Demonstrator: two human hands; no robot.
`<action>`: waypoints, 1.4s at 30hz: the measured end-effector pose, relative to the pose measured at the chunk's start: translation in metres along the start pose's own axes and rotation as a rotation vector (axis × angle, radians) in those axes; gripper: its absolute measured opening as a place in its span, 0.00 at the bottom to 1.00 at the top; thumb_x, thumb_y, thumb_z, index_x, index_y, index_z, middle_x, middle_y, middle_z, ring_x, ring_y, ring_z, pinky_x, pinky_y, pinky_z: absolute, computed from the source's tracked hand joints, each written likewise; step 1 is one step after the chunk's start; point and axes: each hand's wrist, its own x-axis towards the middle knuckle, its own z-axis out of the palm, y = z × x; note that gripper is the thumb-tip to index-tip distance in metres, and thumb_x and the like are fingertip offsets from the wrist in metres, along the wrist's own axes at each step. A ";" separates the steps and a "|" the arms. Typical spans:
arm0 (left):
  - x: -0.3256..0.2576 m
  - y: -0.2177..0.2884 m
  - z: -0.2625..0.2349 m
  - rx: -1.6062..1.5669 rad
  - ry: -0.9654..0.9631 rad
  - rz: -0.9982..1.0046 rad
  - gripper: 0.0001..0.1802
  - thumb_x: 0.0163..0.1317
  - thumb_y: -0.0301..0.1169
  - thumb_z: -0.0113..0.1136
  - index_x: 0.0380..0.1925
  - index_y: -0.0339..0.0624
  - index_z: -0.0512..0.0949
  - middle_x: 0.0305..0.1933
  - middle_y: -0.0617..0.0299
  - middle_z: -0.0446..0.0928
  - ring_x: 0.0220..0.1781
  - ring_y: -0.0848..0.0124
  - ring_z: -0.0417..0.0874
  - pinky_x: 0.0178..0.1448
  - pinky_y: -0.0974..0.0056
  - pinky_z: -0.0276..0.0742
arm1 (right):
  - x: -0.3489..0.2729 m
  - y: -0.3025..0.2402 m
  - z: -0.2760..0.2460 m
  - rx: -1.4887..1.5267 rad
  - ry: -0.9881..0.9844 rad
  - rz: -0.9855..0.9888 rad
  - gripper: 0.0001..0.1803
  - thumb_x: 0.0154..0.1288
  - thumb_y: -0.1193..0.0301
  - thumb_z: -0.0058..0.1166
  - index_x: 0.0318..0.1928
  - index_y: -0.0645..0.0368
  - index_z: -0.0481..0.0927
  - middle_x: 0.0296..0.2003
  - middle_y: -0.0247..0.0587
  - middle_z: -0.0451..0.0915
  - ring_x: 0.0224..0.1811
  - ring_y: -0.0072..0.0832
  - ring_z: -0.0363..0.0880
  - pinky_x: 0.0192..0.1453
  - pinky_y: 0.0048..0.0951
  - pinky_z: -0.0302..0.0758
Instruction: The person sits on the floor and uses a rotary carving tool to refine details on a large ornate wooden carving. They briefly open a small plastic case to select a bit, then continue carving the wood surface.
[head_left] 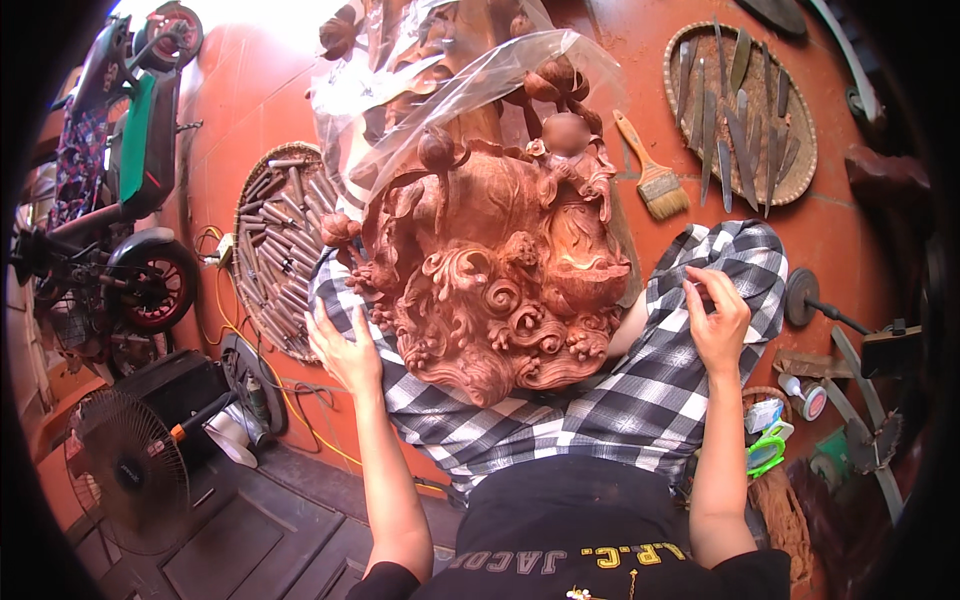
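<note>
A large reddish-brown wood carving (480, 290), with scrolls, buds and a small figure, stands between my crossed legs in checked trousers (620, 420). Just left of it, my left hand (345, 350) is open with fingers spread over my left knee, holding nothing. My right hand (718, 320) hovers over or rests on the right knee; which, I cannot tell. Its fingers are loosely bent and apart, with nothing visible in them. A wide wood-handled brush (652, 175) lies on the floor beyond that knee. Clear plastic sheeting (450, 90) drapes the carving's far part.
A woven basket (238, 250) on the left holds many carving chisels; another woven tray (805, 170) at far right holds files and blades. A fan (128, 470), cables (300, 410) and a scooter (130, 200) stand left. A green-handled tool (765, 455) lies right.
</note>
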 end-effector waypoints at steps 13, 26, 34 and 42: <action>0.016 -0.017 0.015 0.067 0.108 0.131 0.30 0.62 0.47 0.59 0.62 0.49 0.69 0.65 0.46 0.68 0.67 0.51 0.66 0.69 0.51 0.61 | 0.001 0.011 0.002 0.050 0.119 0.013 0.06 0.60 0.74 0.60 0.38 0.60 0.84 0.33 0.43 0.83 0.32 0.33 0.84 0.34 0.28 0.79; 0.020 -0.018 0.019 0.021 0.015 0.128 0.33 0.62 0.52 0.57 0.61 0.43 0.70 0.62 0.46 0.71 0.64 0.51 0.69 0.67 0.52 0.62 | -0.203 0.132 -0.076 -0.119 0.388 0.681 0.09 0.55 0.74 0.63 0.36 0.62 0.80 0.26 0.41 0.82 0.26 0.29 0.81 0.33 0.30 0.77; 0.025 -0.035 0.026 0.001 0.018 0.196 0.35 0.62 0.54 0.56 0.62 0.41 0.70 0.62 0.44 0.71 0.63 0.50 0.71 0.66 0.52 0.65 | -0.158 0.161 -0.013 -0.596 0.411 0.521 0.12 0.66 0.70 0.48 0.47 0.62 0.74 0.43 0.56 0.77 0.46 0.52 0.77 0.47 0.47 0.74; 0.012 -0.042 0.028 -0.144 0.017 0.180 0.34 0.63 0.51 0.57 0.64 0.43 0.67 0.67 0.41 0.63 0.70 0.49 0.61 0.71 0.51 0.57 | -0.129 0.185 -0.018 -0.508 0.073 0.646 0.16 0.70 0.66 0.38 0.45 0.63 0.75 0.43 0.61 0.78 0.48 0.57 0.76 0.50 0.50 0.73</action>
